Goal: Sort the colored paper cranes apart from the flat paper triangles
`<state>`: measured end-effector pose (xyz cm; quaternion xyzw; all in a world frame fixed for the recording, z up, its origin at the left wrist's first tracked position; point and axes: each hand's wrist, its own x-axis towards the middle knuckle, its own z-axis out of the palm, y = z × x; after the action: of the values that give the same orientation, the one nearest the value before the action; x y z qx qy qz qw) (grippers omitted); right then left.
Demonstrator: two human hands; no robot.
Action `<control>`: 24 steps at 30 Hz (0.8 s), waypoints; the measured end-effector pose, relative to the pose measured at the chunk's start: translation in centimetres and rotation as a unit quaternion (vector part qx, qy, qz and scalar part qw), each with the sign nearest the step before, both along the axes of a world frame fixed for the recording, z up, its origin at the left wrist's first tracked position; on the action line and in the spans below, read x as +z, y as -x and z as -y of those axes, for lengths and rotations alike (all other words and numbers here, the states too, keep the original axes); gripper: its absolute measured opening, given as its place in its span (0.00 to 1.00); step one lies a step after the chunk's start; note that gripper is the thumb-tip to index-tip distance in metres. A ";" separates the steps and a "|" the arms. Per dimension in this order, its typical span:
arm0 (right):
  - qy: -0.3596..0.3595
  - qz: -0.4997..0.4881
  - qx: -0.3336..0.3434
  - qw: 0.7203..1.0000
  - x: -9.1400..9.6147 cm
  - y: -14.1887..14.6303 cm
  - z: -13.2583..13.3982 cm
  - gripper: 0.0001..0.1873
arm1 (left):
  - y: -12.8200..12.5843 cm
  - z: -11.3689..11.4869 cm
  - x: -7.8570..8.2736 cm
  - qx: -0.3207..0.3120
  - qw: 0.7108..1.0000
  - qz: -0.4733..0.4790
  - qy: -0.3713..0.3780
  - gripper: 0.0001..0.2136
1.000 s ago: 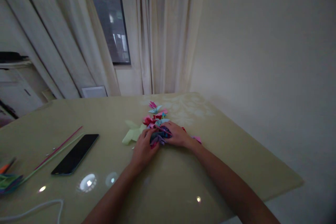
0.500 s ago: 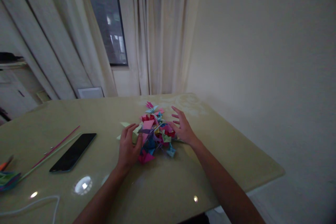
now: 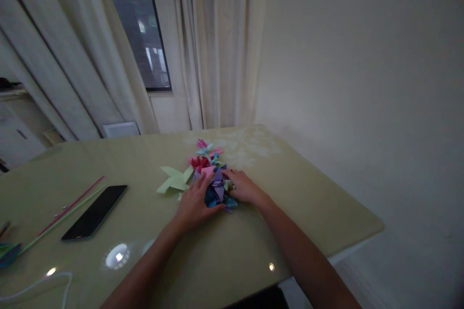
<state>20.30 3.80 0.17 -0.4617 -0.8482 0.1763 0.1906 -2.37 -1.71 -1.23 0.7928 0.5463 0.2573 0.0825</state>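
We see the left hand (image 3: pixel 195 203) and right hand (image 3: pixel 243 188) on either side of the paper pile (image 3: pixel 213 179), a heap of folded pieces in pink, red, blue and purple. Landmark: phone (image 3: pixel 94 212), black, lying flat on the table (image 3: pixel 224 260). The paper pile sits well to the right of the phone and slightly farther from us. Left hand is on the pile's phone side, fingers extended and laid against the paper, not closed round anything. Right hand is on the pile's side away from the phone, fingers bent over the edge of the heap; we cannot tell if they pinch a piece. The pale green paper (image 3: pixel 173 179) lies between the phone and the pile, just beside the left hand's fingertips. The pink straw (image 3: pixel 72 204) and green straw (image 3: pixel 58 228) lie just left of the phone, roughly parallel to it. The white cable (image 3: pixel 43 282) is on the near side of the phone, at the table edge.
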 end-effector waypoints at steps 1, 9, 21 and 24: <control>-0.009 -0.019 0.006 1.000 -0.2 0.8 -0.1 0.38 | -0.3 -0.1 0.0 -0.001 1.000 0.008 0.000 0.46; -0.025 -0.257 -0.085 0.962 0.1 1.5 -0.8 0.32 | 1.2 -1.1 0.1 0.033 0.976 0.196 -0.085 0.22; -0.072 -0.076 -0.187 0.977 1.1 -2.9 -0.7 0.32 | 3.3 -0.1 1.4 0.102 0.966 0.174 -0.159 0.19; -0.039 0.021 -0.114 0.992 1.4 -1.9 0.4 0.29 | 3.2 0.2 1.1 0.120 0.970 0.132 -0.164 0.19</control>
<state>22.23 3.43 1.61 -0.5513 -0.8000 0.1105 0.2095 -5.55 -1.86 -0.17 0.6833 0.5716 0.4541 -0.0089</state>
